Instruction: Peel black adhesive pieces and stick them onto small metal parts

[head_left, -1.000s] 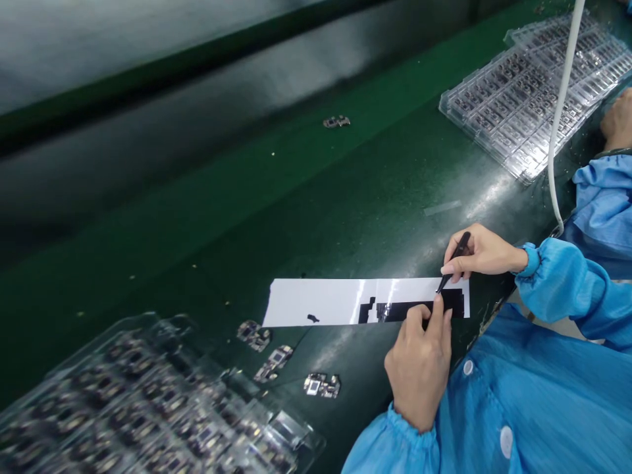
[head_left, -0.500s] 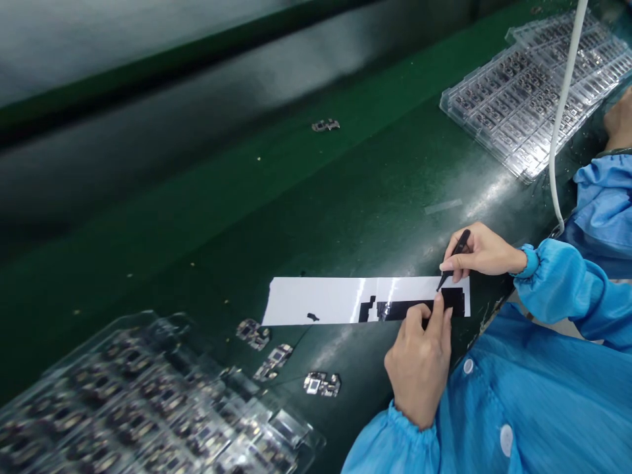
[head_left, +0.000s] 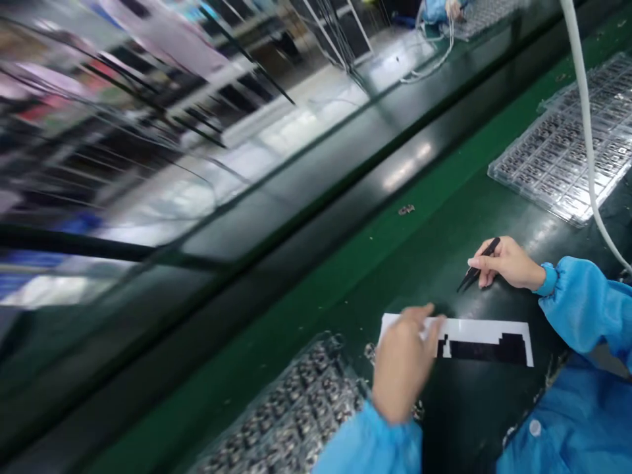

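An electronics assembly line in a factory. A long green conveyor belt (head_left: 345, 276) runs past the workstation, bordered by a dark rail. Clear blister trays (head_left: 567, 158) of small components lie on the belt beyond the tweezers (head_left: 478, 266), and another tray (head_left: 291, 415) sits near the left hand (head_left: 402, 368). Blue cleanroom sleeves (head_left: 582, 303) and blurred shelving behind indicate a production floor.

Your tweezers (head_left: 478, 268) are black and slim, tilted with tips pointing toward eight o'clock, just above the green mat. At five o'clock from them, the white strip (head_left: 486, 327) lies flat, black pieces along its near edge.
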The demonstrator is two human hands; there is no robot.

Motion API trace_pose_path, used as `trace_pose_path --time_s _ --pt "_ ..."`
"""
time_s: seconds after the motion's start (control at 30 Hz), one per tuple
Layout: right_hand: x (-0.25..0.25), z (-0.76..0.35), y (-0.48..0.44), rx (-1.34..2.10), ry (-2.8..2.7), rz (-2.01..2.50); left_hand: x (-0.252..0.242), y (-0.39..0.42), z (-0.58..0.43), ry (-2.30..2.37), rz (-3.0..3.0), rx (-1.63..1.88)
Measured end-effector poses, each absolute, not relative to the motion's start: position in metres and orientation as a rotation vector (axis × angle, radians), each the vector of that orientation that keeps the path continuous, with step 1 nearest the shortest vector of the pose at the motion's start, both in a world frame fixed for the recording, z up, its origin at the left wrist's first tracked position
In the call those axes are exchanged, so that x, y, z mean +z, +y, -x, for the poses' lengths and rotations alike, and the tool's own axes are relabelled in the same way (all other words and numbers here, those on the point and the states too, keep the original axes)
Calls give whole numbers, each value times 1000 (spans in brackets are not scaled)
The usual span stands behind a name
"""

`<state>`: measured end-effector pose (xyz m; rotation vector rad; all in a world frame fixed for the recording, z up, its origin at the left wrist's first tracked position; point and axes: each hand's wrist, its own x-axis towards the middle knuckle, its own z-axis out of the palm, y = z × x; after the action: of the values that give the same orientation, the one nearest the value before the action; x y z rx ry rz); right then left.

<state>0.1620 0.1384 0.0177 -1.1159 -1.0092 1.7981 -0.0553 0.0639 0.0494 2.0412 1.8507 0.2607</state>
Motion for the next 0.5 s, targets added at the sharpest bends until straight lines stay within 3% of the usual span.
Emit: trace_pose_path --time_s 0.2,0.5 --pt "4 -149 166 1865 -847 1051 41 214 133 2139 -1981 330" --pt "-4 -138 174 2059 -665 883 38 305 108 1602 -2279 359"
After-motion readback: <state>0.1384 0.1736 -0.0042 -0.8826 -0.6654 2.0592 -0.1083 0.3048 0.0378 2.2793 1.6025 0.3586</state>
